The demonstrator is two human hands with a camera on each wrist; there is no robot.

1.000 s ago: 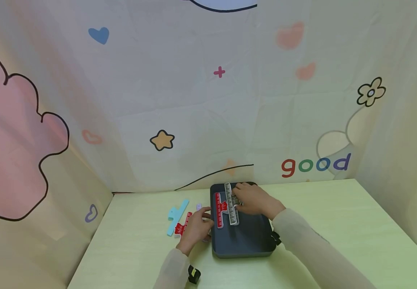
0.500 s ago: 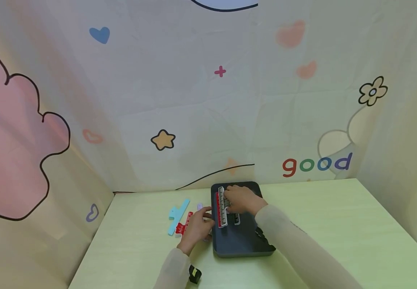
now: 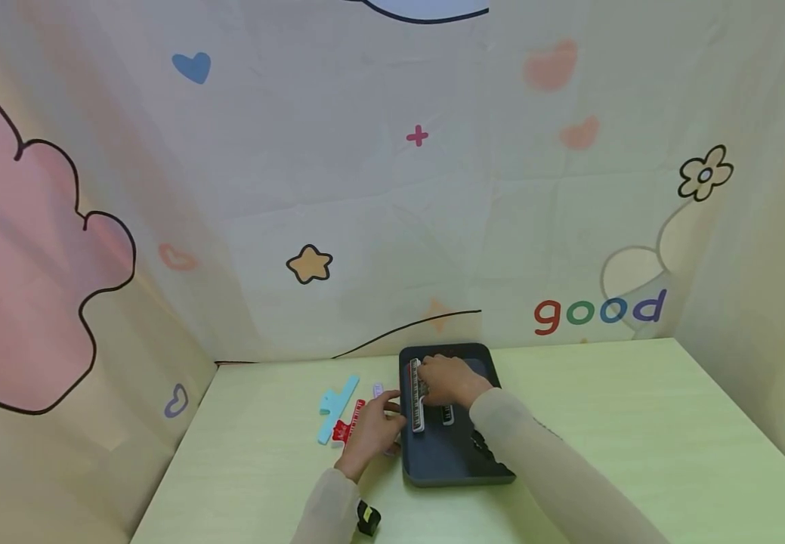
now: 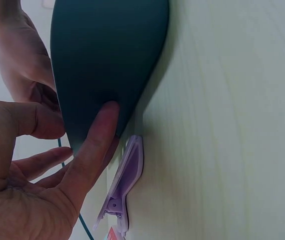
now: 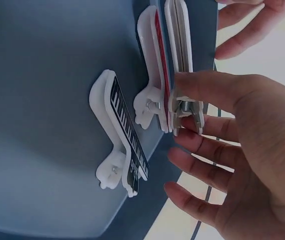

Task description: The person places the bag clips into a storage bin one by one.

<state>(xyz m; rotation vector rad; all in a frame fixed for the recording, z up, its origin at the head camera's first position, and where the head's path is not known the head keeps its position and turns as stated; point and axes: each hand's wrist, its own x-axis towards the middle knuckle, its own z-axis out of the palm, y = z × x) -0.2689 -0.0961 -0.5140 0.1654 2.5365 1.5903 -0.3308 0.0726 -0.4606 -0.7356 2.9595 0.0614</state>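
Note:
My right hand pinches a black-and-white sealing clip with a keyboard pattern, upright at the left side of the dark tray. In the right wrist view the held clip stands against a white-and-red clip, and thumb and fingertips meet at its spring end. A second keyboard-pattern clip stands apart in the tray. My left hand touches the tray's left side. In the left wrist view one finger lies straight on the tray's outer wall and others reach its rim.
Left of the tray a light-blue clip and a red clip lie on the pale table. A purple clip lies beside the tray wall. A printed cloth hangs behind the table.
My right hand has moved left with the keyboard-pattern clip and set it against the red clip, now mostly hidden from the head view. The other keyboard clip became visible. My left hand stays put.

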